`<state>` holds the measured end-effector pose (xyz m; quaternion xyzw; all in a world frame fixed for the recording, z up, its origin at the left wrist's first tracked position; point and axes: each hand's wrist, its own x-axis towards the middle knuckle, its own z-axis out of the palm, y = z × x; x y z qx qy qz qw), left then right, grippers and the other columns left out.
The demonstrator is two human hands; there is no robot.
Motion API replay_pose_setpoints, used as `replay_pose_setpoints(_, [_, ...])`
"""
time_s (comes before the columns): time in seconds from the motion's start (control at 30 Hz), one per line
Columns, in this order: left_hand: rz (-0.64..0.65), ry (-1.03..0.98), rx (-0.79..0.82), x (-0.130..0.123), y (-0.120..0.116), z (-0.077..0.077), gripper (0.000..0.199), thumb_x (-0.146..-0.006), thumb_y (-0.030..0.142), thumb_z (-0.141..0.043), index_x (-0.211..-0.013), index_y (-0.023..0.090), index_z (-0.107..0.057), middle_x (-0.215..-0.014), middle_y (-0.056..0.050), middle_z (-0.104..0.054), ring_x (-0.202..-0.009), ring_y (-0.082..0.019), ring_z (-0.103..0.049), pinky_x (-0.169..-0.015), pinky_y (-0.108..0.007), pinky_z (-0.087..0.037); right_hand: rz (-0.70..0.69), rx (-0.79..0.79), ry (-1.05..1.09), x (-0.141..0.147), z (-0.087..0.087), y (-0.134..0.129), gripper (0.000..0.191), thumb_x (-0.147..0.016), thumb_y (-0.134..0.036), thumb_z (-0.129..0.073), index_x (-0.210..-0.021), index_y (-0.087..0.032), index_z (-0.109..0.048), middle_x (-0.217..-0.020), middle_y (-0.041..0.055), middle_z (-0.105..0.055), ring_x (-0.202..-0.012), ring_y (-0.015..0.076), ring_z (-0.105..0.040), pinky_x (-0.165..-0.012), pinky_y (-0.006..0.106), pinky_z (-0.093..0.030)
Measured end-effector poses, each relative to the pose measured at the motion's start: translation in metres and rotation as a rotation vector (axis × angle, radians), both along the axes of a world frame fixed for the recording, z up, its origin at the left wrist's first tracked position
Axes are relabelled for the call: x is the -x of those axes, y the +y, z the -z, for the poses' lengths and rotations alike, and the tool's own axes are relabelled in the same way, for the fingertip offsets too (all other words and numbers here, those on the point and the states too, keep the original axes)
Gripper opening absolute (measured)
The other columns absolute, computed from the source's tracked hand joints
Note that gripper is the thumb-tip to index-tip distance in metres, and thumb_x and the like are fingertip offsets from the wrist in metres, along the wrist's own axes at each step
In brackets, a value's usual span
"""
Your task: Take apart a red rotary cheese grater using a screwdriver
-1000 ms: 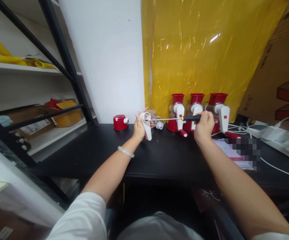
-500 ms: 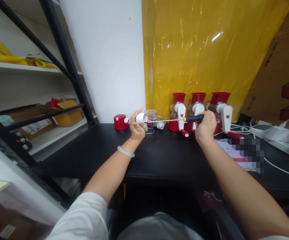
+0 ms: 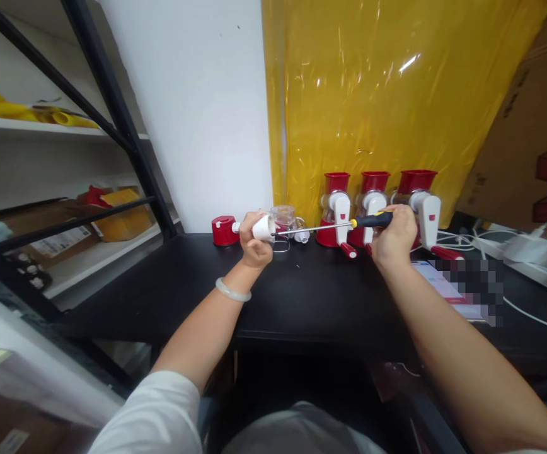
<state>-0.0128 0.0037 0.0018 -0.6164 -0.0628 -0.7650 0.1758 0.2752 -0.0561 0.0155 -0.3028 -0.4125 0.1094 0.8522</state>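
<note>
Black tabletop (image 3: 311,302); white panel (image 3: 193,113) behind; glossy yellow sheeting (image 3: 339,94) beside it; black-framed shelves (image 3: 104,75) at left.

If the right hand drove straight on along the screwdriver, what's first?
Right hand leads with its screwdriver, so likely the white part in the left hand; whether the tip touches it is unclear.

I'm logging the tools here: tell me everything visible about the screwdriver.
The screwdriver has a black handle with a yellow collar and a long, thin, metallic-looking shaft. The right hand grips it nearly level above the black tabletop, tip toward the open end of the white part in the left hand. Whether the tip touches that part is unclear.
</note>
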Motion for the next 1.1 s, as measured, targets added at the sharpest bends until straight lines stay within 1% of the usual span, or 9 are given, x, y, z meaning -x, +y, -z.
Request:
replay_pose_setpoints(0.17, [0.066, 0.084, 0.036, 0.003, 0.003, 0.005, 0.058, -0.112, 0.067, -0.026, -0.14, 0.027, -0.056, -0.11, -0.009, -0.068, -0.09, -0.022, -0.071, -0.086, -0.043, -0.059, -0.04, -0.098, 0.09, -0.002, -0.005, 0.007, 0.03, -0.093, -0.05, -0.063, -0.082, -0.025, -0.052, -0.079, -0.003, -0.055, -0.07, 0.0125, -0.056, -0.063, 0.025, -0.049])
replay_pose_setpoints(0.3, [0.092, 0.14, 0.165, 0.003, 0.001, 0.008, 0.059, -0.11, 0.071, -0.028, -0.14, 0.029, -0.056, -0.115, -0.009, -0.067, -0.092, -0.022, -0.071, -0.085, -0.042, -0.059, -0.047, -0.047, 0.08, -0.007, -0.003, 0.014, 0.032, -0.093, -0.053, -0.061, -0.08, -0.025, -0.049, -0.079, -0.0026, -0.055, -0.066, 0.0132, -0.055, -0.058, 0.026, -0.048])
replay_pose_setpoints(0.43, [0.156, 0.216, 0.505, -0.001, -0.009, 0.011, 0.065, -0.107, 0.076, -0.024, -0.143, 0.027, -0.048, -0.098, -0.006, -0.067, -0.067, -0.017, -0.065, -0.068, -0.036, -0.057, 0.006, 0.116, 0.012, -0.015, 0.004, 0.019, 0.043, -0.096, -0.065, -0.054, -0.081, -0.026, -0.048, -0.074, -0.0028, -0.051, -0.058, 0.0133, -0.051, -0.05, 0.027, -0.043])
replay_pose_setpoints(0.5, [0.16, 0.264, 0.68, -0.004, -0.017, 0.01, 0.06, -0.108, 0.073, -0.029, -0.141, 0.027, -0.048, -0.085, -0.002, -0.064, -0.061, -0.017, -0.062, -0.066, -0.035, -0.055, 0.052, 0.188, 0.0, -0.02, 0.008, 0.023, 0.047, -0.096, -0.07, -0.052, -0.081, -0.026, -0.048, -0.071, -0.0037, -0.048, -0.056, 0.0133, -0.05, -0.048, 0.026, -0.042])
replay_pose_setpoints(0.57, [0.165, 0.284, 0.79, -0.007, -0.023, 0.007, 0.055, -0.109, 0.07, -0.035, -0.138, 0.026, -0.05, -0.077, 0.0, -0.062, -0.058, -0.017, -0.061, -0.065, -0.034, -0.053, 0.083, 0.222, 0.014, -0.024, 0.012, 0.026, 0.049, -0.095, -0.072, -0.054, -0.081, -0.026, -0.047, -0.07, -0.0046, -0.047, -0.056, 0.0128, -0.05, -0.047, 0.025, -0.042])
replay_pose_setpoints(0.73, [0.193, 0.233, 1.024, -0.01, -0.023, 0.004, 0.044, -0.11, 0.061, -0.041, -0.129, 0.024, -0.054, -0.071, 0.003, -0.061, -0.052, -0.014, -0.057, -0.057, -0.029, -0.049, 0.034, 0.33, 0.019, -0.025, 0.022, 0.032, 0.048, -0.093, -0.07, -0.06, -0.08, -0.026, -0.047, -0.064, -0.0077, -0.044, -0.049, 0.0093, -0.043, -0.042, 0.021, -0.037])
replay_pose_setpoints(0.83, [0.212, 0.218, 1.112, -0.01, -0.018, 0.005, 0.042, -0.11, 0.06, -0.043, -0.126, 0.023, -0.056, -0.073, 0.003, -0.062, -0.05, -0.013, -0.056, -0.054, -0.027, -0.047, 0.024, 0.371, 0.011, -0.023, 0.024, 0.032, 0.046, -0.095, -0.067, -0.059, -0.08, -0.025, -0.049, -0.063, -0.0077, -0.046, -0.048, 0.009, -0.043, -0.04, 0.02, -0.034])
replay_pose_setpoints(1.0, [0.307, 0.175, 1.223, -0.013, -0.016, 0.003, 0.047, -0.107, 0.067, -0.047, -0.12, 0.023, -0.056, -0.073, 0.003, -0.06, -0.049, -0.011, -0.055, -0.05, -0.025, -0.047, 0.027, 0.381, 0.035, -0.022, 0.022, 0.031, 0.04, -0.097, -0.06, -0.06, -0.081, -0.025, -0.049, -0.063, -0.0073, -0.049, -0.049, 0.0097, -0.046, -0.044, 0.021, -0.039])
replay_pose_setpoints(1.1, [0.403, 0.137, 1.338, -0.017, -0.018, 0.001, 0.041, -0.11, 0.063, -0.043, -0.115, 0.024, -0.053, -0.07, 0.005, -0.058, -0.045, -0.01, -0.053, -0.047, -0.024, -0.047, 0.02, 0.374, 0.033, -0.022, 0.021, 0.031, 0.037, -0.096, -0.058, -0.059, -0.083, -0.025, -0.05, -0.068, -0.0059, -0.054, -0.053, 0.0104, -0.049, -0.047, 0.021, -0.041])
